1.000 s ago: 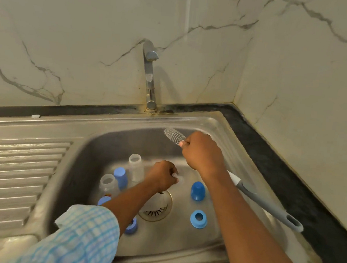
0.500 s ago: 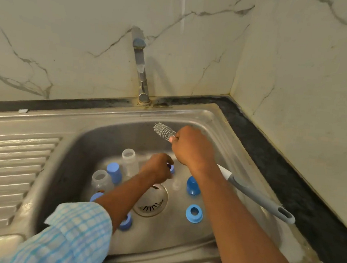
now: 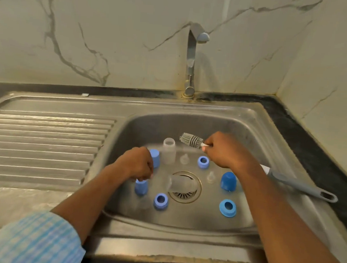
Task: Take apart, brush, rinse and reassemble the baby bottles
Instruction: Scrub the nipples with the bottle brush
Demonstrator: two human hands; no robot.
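Observation:
My right hand [image 3: 224, 153] grips the grey bottle brush [image 3: 191, 140] just behind its bristles, and the handle [image 3: 300, 186] trails over the sink's right rim. My left hand [image 3: 137, 165] hovers with curled fingers right above a blue cap [image 3: 141, 188]; whether it holds anything is unclear. A clear bottle [image 3: 178, 184] lies blurred across the drain. A second clear bottle [image 3: 168, 151] stands upright at the back, with a blue cap [image 3: 155, 158] beside it. Blue collar rings [image 3: 203, 161] [image 3: 160, 201] [image 3: 227, 207], a blue cap [image 3: 228, 181] and clear nipples [image 3: 184, 158] [image 3: 211, 177] are scattered in the basin.
The steel sink [image 3: 250, 132] has a ribbed drainboard [image 3: 44, 143] on the left. The tap [image 3: 191, 60] stands at the back with no water running. A black counter strip [image 3: 311, 145] and marble walls close in the right side and back.
My left hand has let go of a blue ring at the back and moved left to the blue cap. The bottle that stood at the left now lies over the drain.

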